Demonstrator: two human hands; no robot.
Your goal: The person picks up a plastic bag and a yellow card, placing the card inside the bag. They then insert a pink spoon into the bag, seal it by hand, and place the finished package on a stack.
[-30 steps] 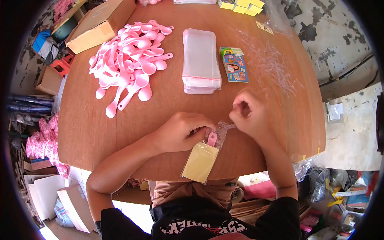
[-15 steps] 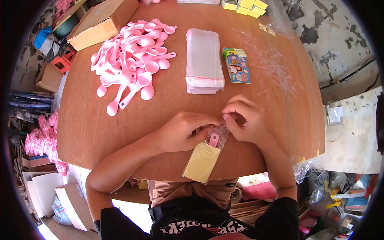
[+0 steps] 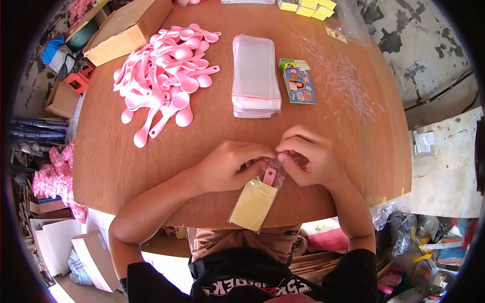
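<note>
Near the table's front edge I hold a clear plastic bag by its top. Inside it are a yellow card and a pink spoon, of which only the handle end shows above the card. My left hand pinches the bag's upper left side. My right hand has thumb and forefinger pressed together at the upper right corner of the bag. Both sets of fingertips nearly meet over the bag's mouth, partly hiding it.
Pink spoons lie heaped at the left, by a cardboard box. A stack of clear bags sits mid-table beside a pile of printed cards. Thin clear plastic strips are scattered at the right. Small yellow boxes stand at the back.
My right hand has shifted slightly left and down, bringing its fingertips closer to my left hand at the bag's top. The bag stays in almost the same place.
</note>
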